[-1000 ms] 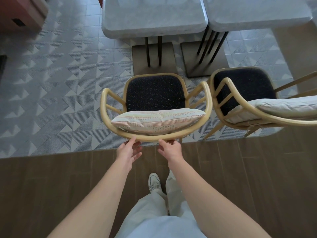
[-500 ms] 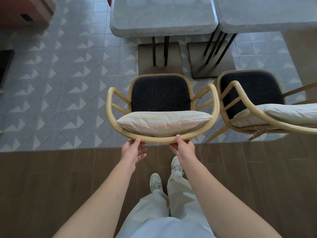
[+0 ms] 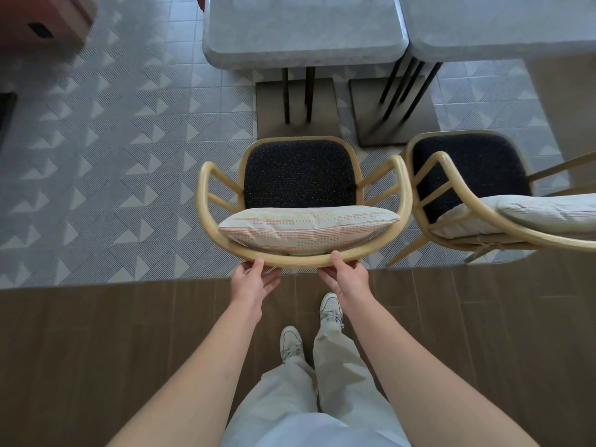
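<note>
Brown plank flooring (image 3: 96, 366) fills the near half of my feed and gives way to grey patterned tile (image 3: 113, 162) further out. On my right hand (image 3: 347, 280) the fingers (image 3: 326, 276) tuck under the curved rail (image 3: 301, 262) of the chair (image 3: 206, 201) while the thumb lies over its top, so that hand holds the rail. My left hand (image 3: 254, 285) is looser. Its thumb rests on the rail and its other fingers lie fairly straight and spread just below it, though I cannot tell whether they touch the underside. Both hands meet the rail near the middle of its curve, close to each other but apart. The chair sits over the tile just past the edge of the planks, its legs hidden from me. It faces away toward a grey stone counter (image 3: 303, 30), whose dark base plate (image 3: 296, 108) lies just beyond the seat. A striped cushion (image 3: 306, 230) leans inside the rail, above the dark speckled seat (image 3: 300, 172). Just beside it on the right stands a second chair (image 3: 451, 188) with its own pale cushion (image 3: 548, 214), in front of a second counter (image 3: 500, 24). Below my arms I see pale trousers (image 3: 338, 366) and two light shoes (image 3: 292, 343) on the planks.
</note>
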`<state>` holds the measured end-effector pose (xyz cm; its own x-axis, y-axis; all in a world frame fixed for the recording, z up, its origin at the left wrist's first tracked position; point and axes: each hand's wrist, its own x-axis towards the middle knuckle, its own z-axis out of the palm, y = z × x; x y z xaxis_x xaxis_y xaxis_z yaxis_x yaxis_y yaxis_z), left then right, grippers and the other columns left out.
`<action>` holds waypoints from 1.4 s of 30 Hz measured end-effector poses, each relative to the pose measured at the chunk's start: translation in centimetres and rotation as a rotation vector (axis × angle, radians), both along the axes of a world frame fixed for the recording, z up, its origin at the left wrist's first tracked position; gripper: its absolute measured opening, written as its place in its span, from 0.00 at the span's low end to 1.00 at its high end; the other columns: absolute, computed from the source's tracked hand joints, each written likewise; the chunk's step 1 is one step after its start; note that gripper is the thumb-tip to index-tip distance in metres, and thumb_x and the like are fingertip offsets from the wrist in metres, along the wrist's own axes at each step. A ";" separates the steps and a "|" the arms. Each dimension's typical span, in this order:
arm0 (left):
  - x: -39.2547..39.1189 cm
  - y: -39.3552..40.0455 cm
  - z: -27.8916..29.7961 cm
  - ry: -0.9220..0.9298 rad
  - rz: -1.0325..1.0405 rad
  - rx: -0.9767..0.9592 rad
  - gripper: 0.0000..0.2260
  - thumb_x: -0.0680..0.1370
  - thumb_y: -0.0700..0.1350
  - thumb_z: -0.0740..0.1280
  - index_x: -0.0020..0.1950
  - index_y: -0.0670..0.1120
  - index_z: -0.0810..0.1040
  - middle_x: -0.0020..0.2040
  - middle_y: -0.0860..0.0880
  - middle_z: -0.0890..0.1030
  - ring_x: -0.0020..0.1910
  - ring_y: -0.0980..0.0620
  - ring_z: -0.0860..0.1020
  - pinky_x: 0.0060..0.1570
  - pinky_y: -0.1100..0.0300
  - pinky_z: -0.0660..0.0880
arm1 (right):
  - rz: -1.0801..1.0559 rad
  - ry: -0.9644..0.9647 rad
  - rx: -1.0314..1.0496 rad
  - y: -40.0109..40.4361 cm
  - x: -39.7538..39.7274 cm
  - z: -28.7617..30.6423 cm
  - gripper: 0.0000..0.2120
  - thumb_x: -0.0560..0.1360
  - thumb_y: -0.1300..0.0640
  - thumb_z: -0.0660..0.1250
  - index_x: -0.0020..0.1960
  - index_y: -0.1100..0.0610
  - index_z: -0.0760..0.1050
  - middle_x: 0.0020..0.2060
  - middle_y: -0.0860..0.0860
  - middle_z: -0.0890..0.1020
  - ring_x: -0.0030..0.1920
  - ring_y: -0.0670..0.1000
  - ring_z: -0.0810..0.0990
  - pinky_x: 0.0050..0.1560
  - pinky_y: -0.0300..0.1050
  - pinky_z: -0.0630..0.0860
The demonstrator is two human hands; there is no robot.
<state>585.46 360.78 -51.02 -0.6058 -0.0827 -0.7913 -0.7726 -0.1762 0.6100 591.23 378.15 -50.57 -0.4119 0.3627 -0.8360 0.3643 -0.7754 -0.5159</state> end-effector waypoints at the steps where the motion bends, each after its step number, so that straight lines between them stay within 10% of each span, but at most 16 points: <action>1: 0.0 0.0 -0.1 -0.001 -0.001 0.001 0.11 0.84 0.43 0.64 0.65 0.41 0.72 0.61 0.40 0.81 0.48 0.44 0.87 0.46 0.50 0.82 | 0.000 0.001 0.003 0.0 0.0 -0.1 0.24 0.79 0.62 0.69 0.72 0.62 0.67 0.57 0.57 0.81 0.43 0.51 0.87 0.57 0.56 0.82; 17: -0.2 0.5 1.3 -0.054 -0.060 -0.180 0.10 0.83 0.46 0.65 0.62 0.43 0.77 0.52 0.46 0.84 0.51 0.46 0.84 0.51 0.48 0.82 | 0.183 -0.130 0.125 0.1 -0.5 0.4 0.19 0.80 0.56 0.68 0.68 0.61 0.69 0.59 0.58 0.81 0.50 0.54 0.85 0.49 0.47 0.82; 24: -1.0 1.6 5.3 0.084 0.100 -0.303 0.11 0.83 0.47 0.61 0.63 0.46 0.74 0.53 0.48 0.79 0.51 0.49 0.77 0.59 0.49 0.76 | 0.218 -0.210 0.259 -1.6 -0.2 4.1 0.27 0.81 0.42 0.60 0.71 0.59 0.64 0.65 0.55 0.73 0.65 0.57 0.74 0.69 0.59 0.71; 42: -3.1 3.5 23.6 0.573 0.001 0.033 0.20 0.86 0.52 0.53 0.75 0.47 0.70 0.71 0.49 0.73 0.70 0.51 0.72 0.72 0.49 0.66 | 0.327 0.333 0.509 -2.1 -2.0 22.0 0.20 0.85 0.44 0.52 0.72 0.51 0.68 0.66 0.47 0.76 0.67 0.47 0.73 0.73 0.53 0.68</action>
<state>582.40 364.27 -27.41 -0.9386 -0.0642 -0.3391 -0.3204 -0.2028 0.9253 589.20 376.07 -28.60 -0.7722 0.4900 -0.4046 0.2976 -0.2837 -0.9116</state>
